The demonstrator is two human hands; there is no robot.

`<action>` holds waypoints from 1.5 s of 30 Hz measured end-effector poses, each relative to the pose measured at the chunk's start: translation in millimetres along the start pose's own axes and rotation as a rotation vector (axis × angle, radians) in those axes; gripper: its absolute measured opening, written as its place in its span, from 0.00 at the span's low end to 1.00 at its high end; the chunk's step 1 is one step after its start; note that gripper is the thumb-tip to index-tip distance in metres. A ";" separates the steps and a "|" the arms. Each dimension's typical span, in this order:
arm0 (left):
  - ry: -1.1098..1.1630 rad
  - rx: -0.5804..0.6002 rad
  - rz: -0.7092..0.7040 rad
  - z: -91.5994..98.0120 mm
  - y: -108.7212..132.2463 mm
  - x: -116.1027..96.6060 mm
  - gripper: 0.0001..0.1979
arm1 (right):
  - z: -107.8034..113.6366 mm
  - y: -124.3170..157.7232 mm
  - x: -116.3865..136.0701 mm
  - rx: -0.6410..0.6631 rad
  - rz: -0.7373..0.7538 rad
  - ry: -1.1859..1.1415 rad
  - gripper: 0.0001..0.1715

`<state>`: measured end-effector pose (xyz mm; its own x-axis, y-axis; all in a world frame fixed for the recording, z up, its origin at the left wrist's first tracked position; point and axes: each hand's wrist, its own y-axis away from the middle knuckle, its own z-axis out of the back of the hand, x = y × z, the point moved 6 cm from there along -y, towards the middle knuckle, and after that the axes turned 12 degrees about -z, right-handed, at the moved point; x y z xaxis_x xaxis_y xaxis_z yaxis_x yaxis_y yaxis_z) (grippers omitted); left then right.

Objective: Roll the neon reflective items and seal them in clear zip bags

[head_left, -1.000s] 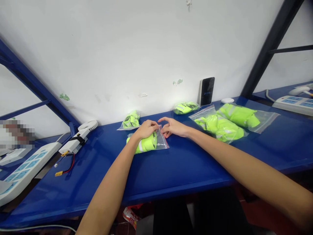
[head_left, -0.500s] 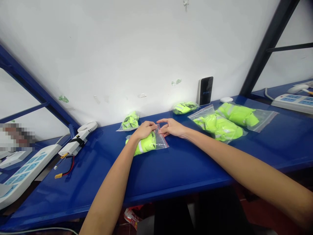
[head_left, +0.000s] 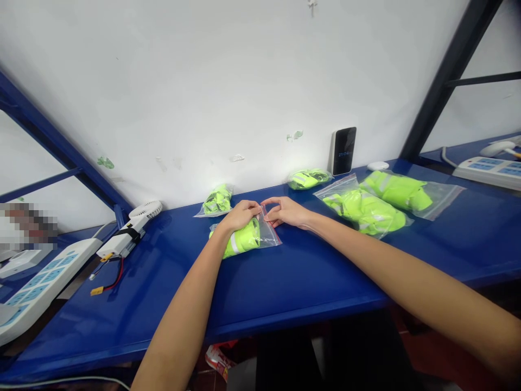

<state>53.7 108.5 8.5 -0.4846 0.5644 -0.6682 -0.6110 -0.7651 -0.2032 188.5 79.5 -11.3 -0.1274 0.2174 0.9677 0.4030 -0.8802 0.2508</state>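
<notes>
A clear zip bag [head_left: 269, 235] with a folded neon-yellow reflective vest [head_left: 245, 239] in it lies on the blue table [head_left: 293, 288]. Its red-edged opening points right. My left hand [head_left: 242, 214] rests across the bag's far side, its fingers closed at the far corner of the opening. With thumb and fingertips my right hand [head_left: 287, 212] pinches that same red-edged strip just to the right. The fingertips of both hands nearly meet there, and the hands partly cover the strip and the vest.
Bagged vests lie behind my hands [head_left: 217, 201], by the wall [head_left: 309, 178] and to the right [head_left: 366, 212]. A phone-like device [head_left: 344, 152] leans on the wall near a white disc [head_left: 377, 166]. Leftward are a small fan [head_left: 145, 210], a wired white pack [head_left: 122, 241] and a power strip [head_left: 49, 282].
Both hands keep almost the same place at the bag's opening. The view has shifted very slightly; nothing else has visibly moved.
</notes>
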 end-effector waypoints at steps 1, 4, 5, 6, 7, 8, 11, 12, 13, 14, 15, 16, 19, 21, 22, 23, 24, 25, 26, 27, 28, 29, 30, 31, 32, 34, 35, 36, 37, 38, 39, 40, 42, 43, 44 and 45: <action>-0.003 -0.002 0.000 0.2 0.1 -0.1 0.14 | 0.0 0.0 0.0 -0.003 -0.002 0.002 0.27; -0.013 -0.007 -0.001 0.7 0.4 -1.5 0.14 | 0.0 0.0 -0.1 -0.008 -0.006 0.008 0.26; -0.016 -0.008 0.000 0.9 0.6 -2.3 0.14 | 0.0 0.2 -0.1 -0.008 -0.009 0.008 0.27; -0.020 -0.008 0.001 1.1 0.8 -3.1 0.14 | 0.0 0.4 -0.2 -0.005 -0.012 0.007 0.27; -0.025 -0.009 0.004 1.4 1.1 -3.8 0.14 | -0.2 0.6 -0.2 -0.001 -0.015 0.005 0.27; -0.032 -0.010 0.008 1.6 1.4 -4.4 0.14 | -0.5 0.8 -0.3 0.004 -0.018 0.002 0.27; -0.046 -0.014 0.015 2.0 2.0 -5.2 0.15 | -1.4 1.5 -0.1 0.017 -0.024 -0.004 0.26; -0.046 -0.014 0.015 2.0 2.0 -5.1 0.15 | -1.6 1.7 0.1 0.017 -0.023 -0.003 0.26; -0.042 -0.015 0.015 1.8 1.9 -4.9 0.15 | -1.7 1.9 0.4 0.015 -0.021 0.000 0.26; -0.039 -0.015 0.013 1.7 1.8 -4.7 0.15 | -1.8 2.1 0.8 0.012 -0.019 0.002 0.27; -0.036 -0.014 0.012 1.5 1.6 -4.5 0.15 | -1.8 2.2 1.2 0.008 -0.016 0.005 0.27; -0.037 -0.011 0.010 1.3 1.5 -4.5 0.14 | -1.7 2.3 1.5 0.005 -0.013 0.005 0.28; -0.052 0.005 -0.009 0.8 1.5 -6.4 0.15 | -1.3 1.8 1.6 0.007 -0.005 0.017 0.31; -0.061 0.017 -0.028 0.4 1.9 -8.5 0.15 | -0.7 0.9 0.9 0.009 0.001 0.036 0.33; -0.059 0.020 -0.036 0.2 2.1 -9.4 0.16 | -0.4 0.4 0.3 0.010 0.001 0.043 0.34; -0.056 0.022 -0.040 0.1 2.3 -9.8 0.16 | 0.0 -0.1 -0.2 0.010 0.000 0.047 0.34; -0.051 0.022 -0.039 0.0 2.5 -9.8 0.16 | 0.4 -0.4 -0.7 0.009 -0.001 0.045 0.35; -0.048 0.021 -0.035 -0.1 2.5 -9.5 0.16 | 0.6 -0.5 -1.0 0.009 -0.003 0.042 0.35; -0.046 0.020 -0.030 -0.2 2.5 -9.0 0.16 | 0.4 -0.5 -1.0 0.010 -0.003 0.038 0.35; -0.047 0.019 -0.025 -0.2 2.5 -8.4 0.15 | 0.2 -0.3 -0.9 0.012 -0.004 0.035 0.34; -0.049 0.017 -0.020 -0.1 2.5 -8.0 0.15 | -0.3 -0.1 -0.7 0.014 -0.005 0.032 0.34; -0.053 0.015 -0.018 0.0 2.5 -7.9 0.15 | -0.7 0.1 -0.6 0.015 -0.007 0.030 0.33; -0.056 0.012 -0.017 0.2 2.6 -8.0 0.15 | -1.0 0.2 -0.4 0.015 -0.009 0.028 0.33; -0.061 0.009 -0.019 0.5 2.8 -8.5 0.15 | -1.2 0.1 -0.4 0.013 -0.011 0.028 0.32; -0.068 0.008 -0.024 0.7 3.1 -9.3 0.15 | -1.1 -0.2 -0.4 0.008 -0.012 0.028 0.32; -0.084 0.010 -0.041 0.6 3.7 -11.4 0.16 | -0.8 -1.2 -0.6 -0.005 -0.012 0.030 0.32; -0.090 0.012 -0.052 0.4 4.0 -12.5 0.17 | -0.7 -1.8 -0.7 -0.014 -0.010 0.031 0.33; -0.094 0.016 -0.060 0.0 4.2 -13.3 0.17 | -0.6 -2.3 -0.7 -0.024 -0.008 0.034 0.33; -0.097 0.020 -0.066 -0.5 4.4 -13.7 0.18 | -0.7 -2.8 -0.6 -0.036 -0.005 0.039 0.32; -0.100 0.024 -0.070 -0.9 4.6 -13.9 0.18 | -1.0 -3.2 -0.3 -0.050 -0.001 0.044 0.32; -0.103 0.026 -0.074 -1.3 4.7 -13.8 0.18 | -1.4 -3.5 0.0 -0.065 0.004 0.049 0.32; -0.107 0.028 -0.079 -1.5 4.8 -13.7 0.18 | -2.1 -3.6 0.4 -0.079 0.007 0.051 0.32; -0.110 0.034 -0.088 -2.1 4.8 -13.2 0.18 | -3.4 -3.7 1.1 -0.100 0.013 0.044 0.32; -0.107 0.036 -0.091 -2.3 4.8 -12.9 0.18 | -3.8 -3.6 1.2 -0.109 0.013 0.036 0.32; -0.102 0.036 -0.093 -2.3 4.7 -12.5 0.18 | -3.9 -3.5 1.2 -0.112 0.012 0.025 0.32; -0.095 0.033 -0.093 -2.2 4.6 -12.2 0.18 | -3.8 -3.3 0.9 -0.111 0.008 0.014 0.32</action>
<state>58.2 97.5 14.1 -0.4815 0.6603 -0.5764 -0.6753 -0.6987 -0.2362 183.6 81.0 -11.4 -0.1372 0.2052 0.9691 0.3011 -0.9234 0.2382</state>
